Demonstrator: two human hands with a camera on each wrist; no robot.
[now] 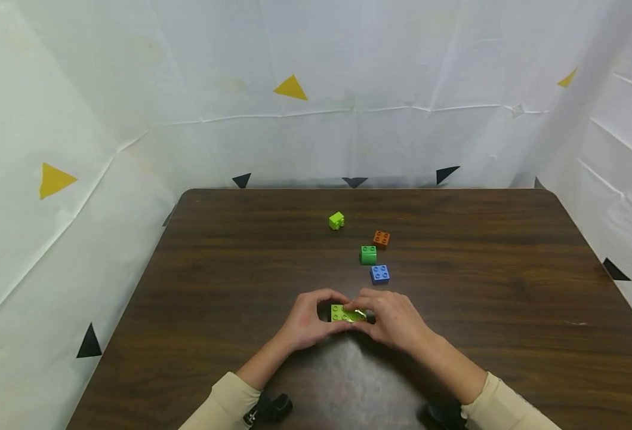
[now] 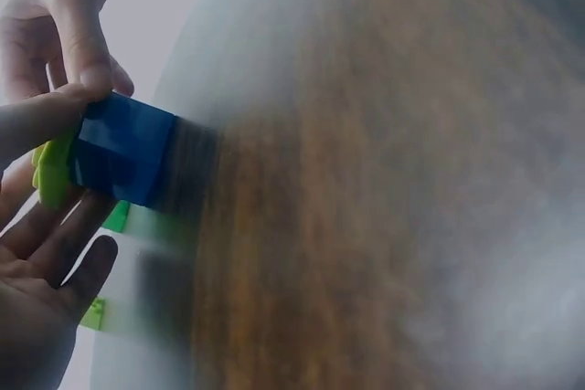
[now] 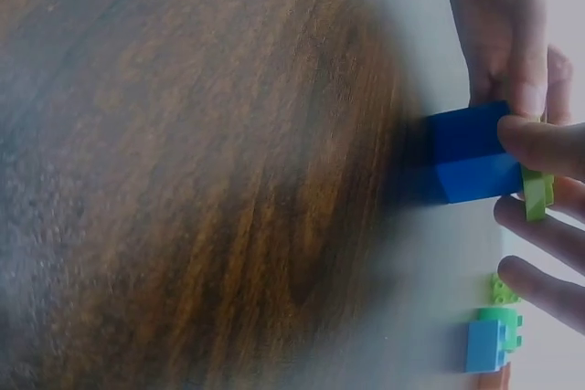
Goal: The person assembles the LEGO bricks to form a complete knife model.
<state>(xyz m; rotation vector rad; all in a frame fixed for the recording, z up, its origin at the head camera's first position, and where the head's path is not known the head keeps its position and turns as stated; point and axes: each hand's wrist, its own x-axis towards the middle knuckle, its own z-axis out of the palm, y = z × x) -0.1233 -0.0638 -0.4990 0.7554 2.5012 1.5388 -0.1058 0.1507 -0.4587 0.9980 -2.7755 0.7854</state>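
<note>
A flat lime-green toy brick (image 1: 338,313) with studs sits on top of a larger blue toy brick (image 2: 123,148), close over the brown table. My left hand (image 1: 311,319) holds this stack from the left, thumb on the near side and index finger reaching round the far side. From the right, my right hand (image 1: 393,319) grips it, thumb in front and fingers over the right part of the lime-green brick. The right wrist view shows the blue brick (image 3: 475,157) from its near side, with the right thumb across its upper corner.
Beyond the hands, a small blue brick (image 1: 379,274), a green rounded brick (image 1: 368,255), an orange brick (image 1: 381,239) and a lime-green brick (image 1: 336,221) lie on the table (image 1: 230,269). White sheeting (image 1: 187,71) with yellow and black triangles surrounds the table.
</note>
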